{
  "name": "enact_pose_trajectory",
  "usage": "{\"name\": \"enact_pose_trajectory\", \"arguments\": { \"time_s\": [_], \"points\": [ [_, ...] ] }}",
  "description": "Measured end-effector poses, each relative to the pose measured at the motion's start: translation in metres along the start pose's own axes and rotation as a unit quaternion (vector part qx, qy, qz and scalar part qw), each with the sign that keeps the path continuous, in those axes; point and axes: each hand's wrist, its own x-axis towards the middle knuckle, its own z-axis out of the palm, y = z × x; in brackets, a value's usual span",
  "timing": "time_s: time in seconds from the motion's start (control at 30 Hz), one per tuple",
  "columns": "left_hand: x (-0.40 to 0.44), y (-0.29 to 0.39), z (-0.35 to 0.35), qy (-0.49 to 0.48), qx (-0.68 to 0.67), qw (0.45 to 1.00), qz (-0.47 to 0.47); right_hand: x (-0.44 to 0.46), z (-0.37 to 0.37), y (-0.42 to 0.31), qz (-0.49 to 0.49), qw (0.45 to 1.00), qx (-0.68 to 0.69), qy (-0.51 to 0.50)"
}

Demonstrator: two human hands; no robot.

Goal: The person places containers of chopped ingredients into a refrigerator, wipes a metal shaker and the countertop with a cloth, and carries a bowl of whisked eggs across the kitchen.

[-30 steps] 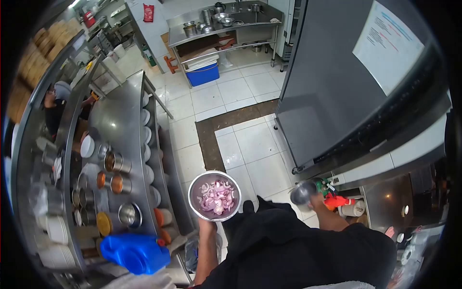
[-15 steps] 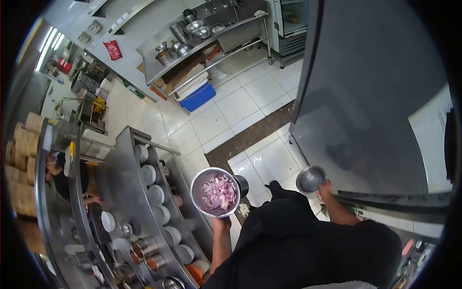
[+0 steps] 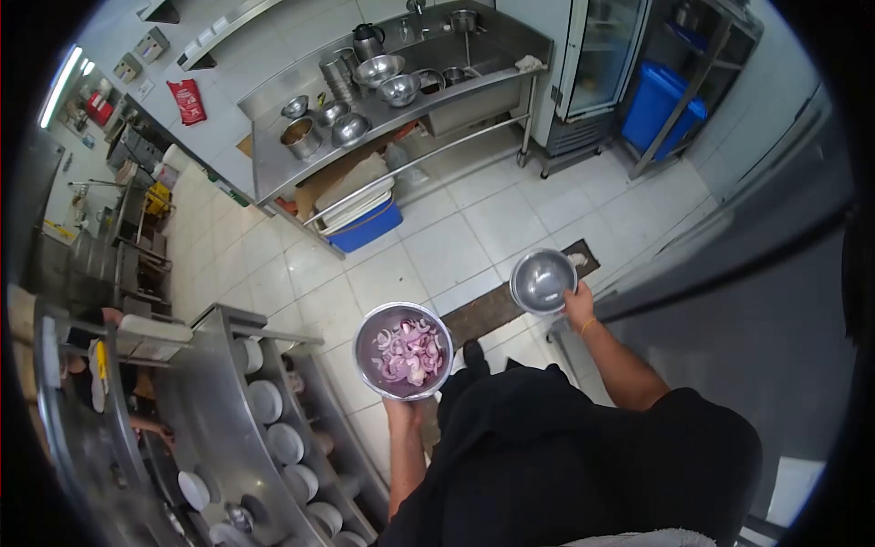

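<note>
My left hand (image 3: 402, 412) supports a steel bowl (image 3: 361, 363) from its near side and below. Sliced red onions (image 3: 407, 351) lie in that bowl, filling its bottom. The fingers of this hand are mostly hidden under the bowl. To the right, my right hand (image 3: 578, 306) grips the rim of a second, smaller steel bowl (image 3: 543, 281). No contents show inside it. Both bowls are held in front of my body above the floor, apart from each other.
A steel counter with a sink (image 3: 436, 109) bears several bowls and pots at the back. Below it stands a blue cooler box (image 3: 366, 228). Shelves with white plates (image 3: 285, 444) run along the left. A grey steel door (image 3: 729, 337) stands close on the right. A dark mat (image 3: 492, 314) lies on the floor.
The view has shifted forward, bringing the sink counter closer and a blue bin into sight. My right hand has raised its bowl farther forward. The grey door has slid rightward in view.
</note>
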Motion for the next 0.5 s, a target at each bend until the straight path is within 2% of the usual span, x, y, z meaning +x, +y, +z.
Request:
{"name": "enact_pose_trajectory", "arguments": {
  "time_s": [0.07, 0.33, 0.43, 0.47, 0.5],
  "points": [
    [0.061, 0.010, 0.019, -0.034, -0.032, 0.998, -0.030, 0.028, -0.006, -0.018, 0.036, 0.999, -0.021, 0.035],
    [0.250, 0.057, 0.150, -0.074, 0.071, 0.994, -0.021, 0.127, -0.041, -0.024, 0.108, 0.966, -0.012, 0.233],
    [0.300, 0.053, 0.195, -0.073, 0.050, 0.996, -0.021, 0.185, -0.046, -0.009, 0.098, 0.957, -0.003, 0.274],
    [0.320, 0.049, 0.205, -0.065, 0.042, 0.997, -0.019, 0.207, -0.041, -0.022, 0.118, 0.952, 0.061, 0.276],
    [0.343, 0.046, 0.223, -0.061, 0.030, 0.998, -0.016, 0.239, -0.032, -0.035, 0.109, 0.951, 0.063, 0.284]
  ]
}}
